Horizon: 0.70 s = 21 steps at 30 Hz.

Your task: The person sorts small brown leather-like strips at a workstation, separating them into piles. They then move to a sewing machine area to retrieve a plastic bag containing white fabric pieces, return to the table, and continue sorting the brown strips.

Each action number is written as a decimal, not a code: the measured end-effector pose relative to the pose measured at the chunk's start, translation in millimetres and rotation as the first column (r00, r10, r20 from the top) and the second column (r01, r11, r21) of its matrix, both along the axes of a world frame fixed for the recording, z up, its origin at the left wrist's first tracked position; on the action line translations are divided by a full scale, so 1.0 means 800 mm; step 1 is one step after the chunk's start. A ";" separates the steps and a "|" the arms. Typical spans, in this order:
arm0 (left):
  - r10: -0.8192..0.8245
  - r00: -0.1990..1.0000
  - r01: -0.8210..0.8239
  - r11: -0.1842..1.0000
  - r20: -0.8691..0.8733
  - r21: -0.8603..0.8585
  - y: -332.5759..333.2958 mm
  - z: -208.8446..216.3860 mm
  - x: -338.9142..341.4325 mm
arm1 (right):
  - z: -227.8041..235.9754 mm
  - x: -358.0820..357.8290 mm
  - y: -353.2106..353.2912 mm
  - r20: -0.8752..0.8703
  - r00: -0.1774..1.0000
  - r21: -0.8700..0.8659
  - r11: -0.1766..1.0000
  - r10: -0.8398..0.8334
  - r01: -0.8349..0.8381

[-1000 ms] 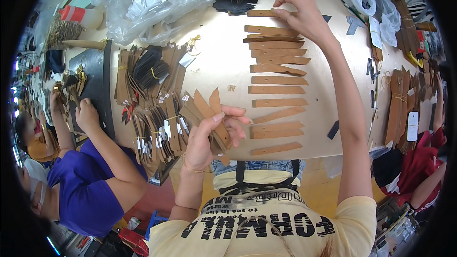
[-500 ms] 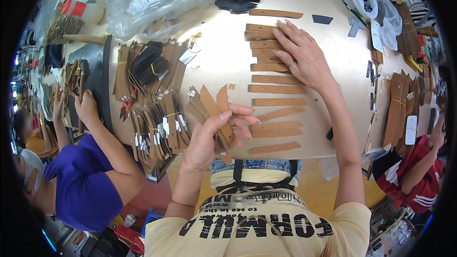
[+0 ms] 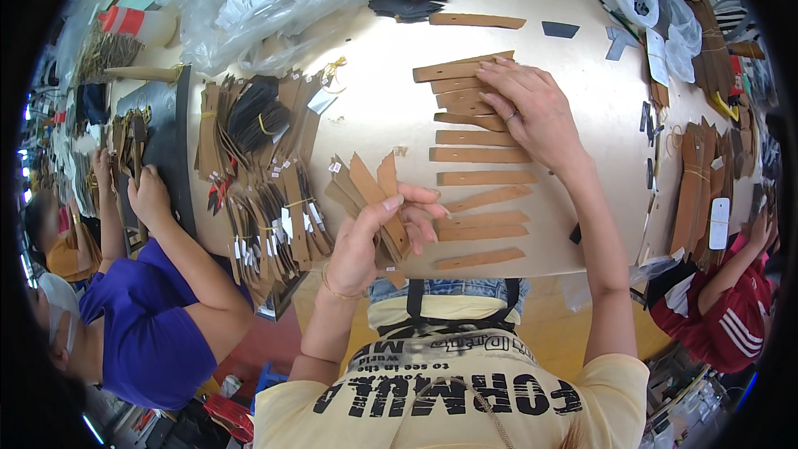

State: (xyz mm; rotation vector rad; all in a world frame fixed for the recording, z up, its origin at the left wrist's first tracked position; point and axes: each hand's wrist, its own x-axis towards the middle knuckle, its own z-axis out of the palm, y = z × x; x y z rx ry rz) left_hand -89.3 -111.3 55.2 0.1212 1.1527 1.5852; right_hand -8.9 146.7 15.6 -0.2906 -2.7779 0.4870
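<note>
Between the thumb and fingers of my left hand (image 3: 366, 237) sits a fanned bundle of brown strips (image 3: 363, 176) that look like leather; small white labels show on some. My right hand (image 3: 536, 112) bends its fingers over the right ends of the upper flat strips (image 3: 453, 85) in a column on the table. The strips under it lie bunched and partly overlapping, the top one tilted, and its fingertips are partly hidden. Below, more single strips (image 3: 482, 179) lie spaced apart down to the near table edge. Another strip (image 3: 478, 21) lies alone above the column.
Tagged bundles of brown strips (image 3: 270, 216) and a dark bundle (image 3: 259, 108) lie left of my left hand. Clear plastic bags (image 3: 274, 8) cover the far left. More bundles (image 3: 694, 187) lie at right. Co-workers sit on both sides, one in purple (image 3: 158, 324).
My right hand has slid slightly toward me and its fingers have curled more. The upper strips have shifted with it and bunched together. My left hand has stayed in place with its bundle.
</note>
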 end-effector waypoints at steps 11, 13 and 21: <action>0.002 1.000 -0.002 1.000 0.003 -0.003 -0.002 0.001 0.001 | 0.015 0.008 -0.015 0.076 0.995 -0.039 0.997 -0.063 0.066; -0.001 1.000 0.001 1.000 0.000 -0.022 -0.002 0.000 0.001 | 0.017 0.009 -0.019 0.010 0.999 0.039 0.998 -0.053 0.053; 0.006 1.000 -0.006 1.000 -0.001 0.029 -0.008 0.003 -0.003 | -0.009 0.007 -0.062 0.407 0.913 0.095 0.995 -0.001 -0.041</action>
